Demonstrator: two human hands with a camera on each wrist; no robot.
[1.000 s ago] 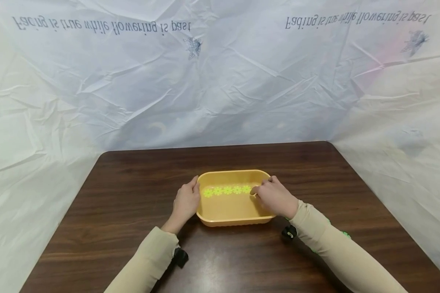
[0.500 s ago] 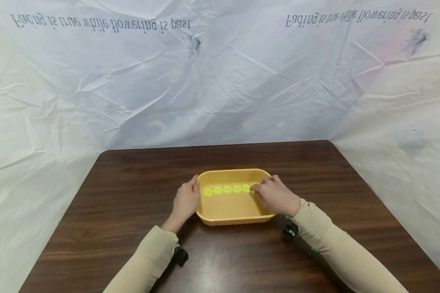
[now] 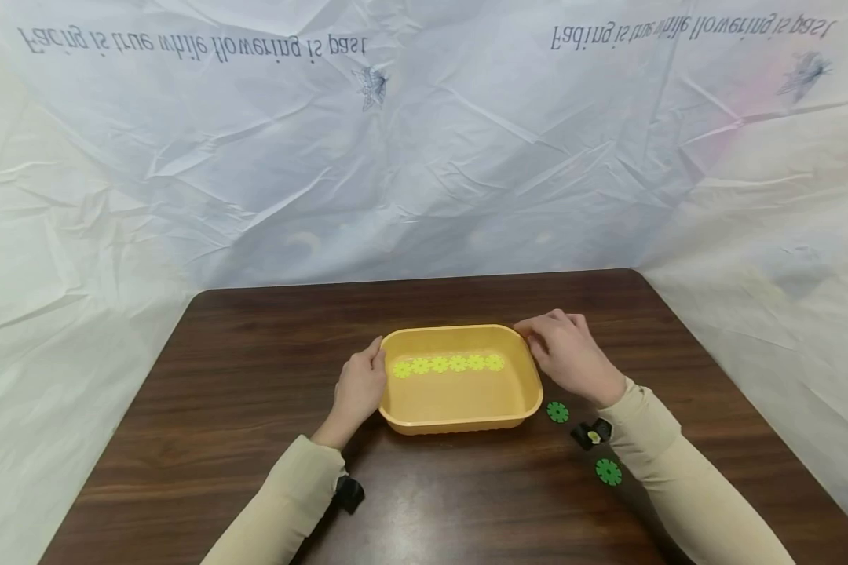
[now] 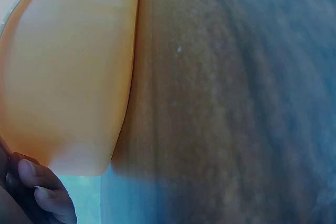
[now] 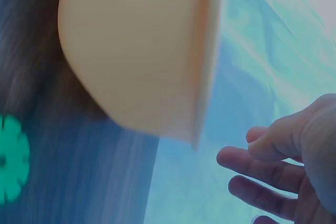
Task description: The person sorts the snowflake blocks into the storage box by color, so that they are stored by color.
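My left hand (image 3: 359, 386) grips the left end of a yellow plastic basin (image 3: 459, 402), thumb at the rim and fingers against the outer wall. In the left wrist view, curled fingertips (image 4: 46, 190) touch the basin's side (image 4: 68, 77). Inside the basin, several yellow flower-shaped discs (image 3: 440, 364) lie in a row. My right hand (image 3: 571, 357) is just outside the basin's right end. The right wrist view shows its fingers (image 5: 262, 169) loosely extended, apart from the basin wall (image 5: 131, 45), with nothing visible held.
Two green notched discs, a nearer one (image 3: 608, 472) and a farther one (image 3: 557, 412), lie on the dark wooden table (image 3: 268, 345) beside the right forearm. A printed white sheet (image 3: 424, 157) hangs behind the table and along both sides.
My right hand has moved out of the basin to the right. One more yellow disc shows at the row's right end, and the green discs are uncovered. My left hand stays put.
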